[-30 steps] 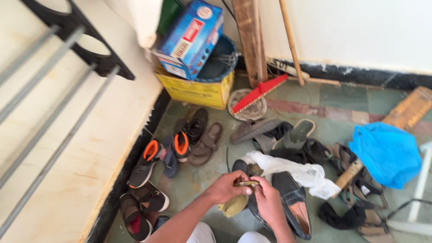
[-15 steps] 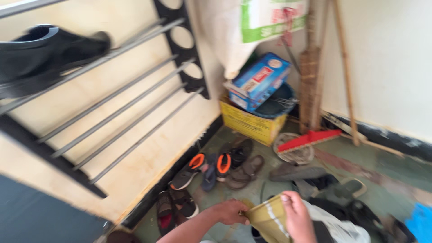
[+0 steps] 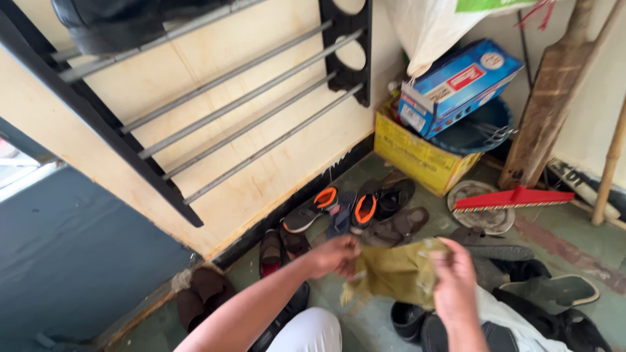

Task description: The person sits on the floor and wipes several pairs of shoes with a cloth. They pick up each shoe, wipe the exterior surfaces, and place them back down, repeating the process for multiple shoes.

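Where shoes (image 3: 365,212) litter, green floor (image 3: 561,238).

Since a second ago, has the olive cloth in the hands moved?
Yes. The olive cloth has been lifted and spread between both hands, away from the black shoe it was bunched over.

A limp, matt olive-yellow cloth (image 3: 398,272) is gripped by both hands. Left of it, dull grey metal rack bars (image 3: 248,98) are seen. Right of it, a rough brown wooden plank (image 3: 544,111) is seen.
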